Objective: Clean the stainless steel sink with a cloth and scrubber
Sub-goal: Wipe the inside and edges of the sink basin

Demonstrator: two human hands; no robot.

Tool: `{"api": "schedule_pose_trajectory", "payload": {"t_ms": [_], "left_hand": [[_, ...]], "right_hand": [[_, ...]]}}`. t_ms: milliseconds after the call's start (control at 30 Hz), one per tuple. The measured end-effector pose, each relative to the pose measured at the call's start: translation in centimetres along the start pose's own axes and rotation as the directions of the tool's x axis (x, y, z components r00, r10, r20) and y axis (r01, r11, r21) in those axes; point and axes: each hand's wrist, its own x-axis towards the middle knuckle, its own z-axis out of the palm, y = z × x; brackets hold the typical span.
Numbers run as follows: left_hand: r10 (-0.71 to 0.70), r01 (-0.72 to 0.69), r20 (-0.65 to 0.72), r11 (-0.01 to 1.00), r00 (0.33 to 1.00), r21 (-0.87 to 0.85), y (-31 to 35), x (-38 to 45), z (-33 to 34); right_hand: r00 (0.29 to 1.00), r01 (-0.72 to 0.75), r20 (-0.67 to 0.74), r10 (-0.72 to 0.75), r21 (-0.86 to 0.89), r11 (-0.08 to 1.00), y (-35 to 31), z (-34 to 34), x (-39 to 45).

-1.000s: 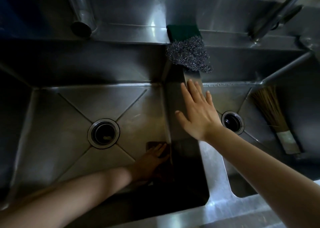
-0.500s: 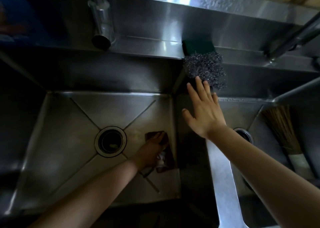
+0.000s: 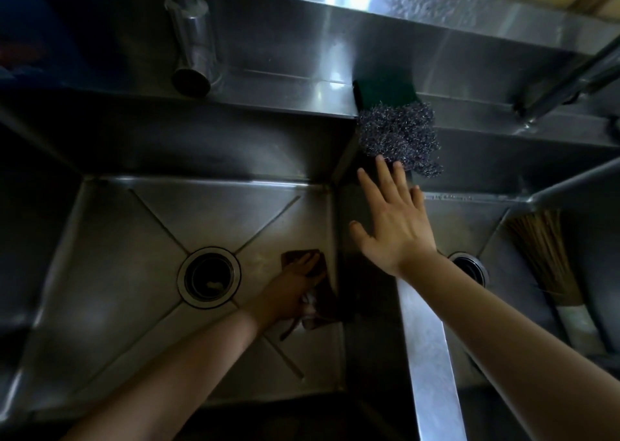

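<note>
Two-basin steel sink point(image 3: 110, 236) seen from above; no brand, label or writing can be read on any surface. The left hand point(image 3: 291, 293) presses a brown cloth point(image 3: 320, 301) on the floor of the left basin, just right of the drain point(image 3: 209, 276) and close to the dividing wall; its fingers lie over the cloth's far part, and how tightly they curl cannot be told. The cloth's long axis runs near to far. The right hand point(image 3: 391, 225) reaches over the divider point(image 3: 427, 356), fingers straight and spread, pointing to the far side; the fingertips point(image 3: 380, 162) meet the near edge of the wire scrubber point(image 3: 399, 135). The scrubber hangs over the far ledge, a green pad point(image 3: 382, 88) behind it. A tap spout point(image 3: 191, 46) stands far left. A straw brush point(image 3: 545, 259) lies in the right basin.
</note>
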Motion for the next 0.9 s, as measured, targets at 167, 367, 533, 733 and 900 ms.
{"api": "schedule_pose_trajectory", "payload": {"t_ms": [167, 367, 533, 733, 900], "left_hand": [[-0.009, 0.009, -0.1, 1.0, 0.995, -0.001, -0.1, 2.3, -1.4], [-0.021, 0.023, -0.052, 0.999, 0.998, 0.031, -1.3, 0.1, -0.1], [-0.081, 0.079, -0.094, 0.997, 0.992, -0.024, -3.6, -3.1, -0.6], [-0.127, 0.123, -0.108, 0.992, 0.986, -0.041, -3.1, -1.4, -1.8], [-0.151, 0.151, -0.087, 0.989, 0.985, -0.003, -1.3, -0.3, -1.6]], "right_hand": [[1.0, -0.004, -0.004, 0.004, 0.006, 1.0, 0.0, 0.2, 0.0], [1.0, -0.001, -0.021, 0.001, 0.011, 1.0, 0.2, 0.5, 0.1], [1.0, 0.007, -0.025, -0.006, 0.02, 1.0, 0.4, 0.5, 0.1], [1.0, 0.009, -0.023, -0.009, 0.015, 1.0, 0.4, 0.5, 0.1], [1.0, 0.002, -0.011, -0.002, 0.01, 1.0, 0.4, 0.5, 0.1]]}}
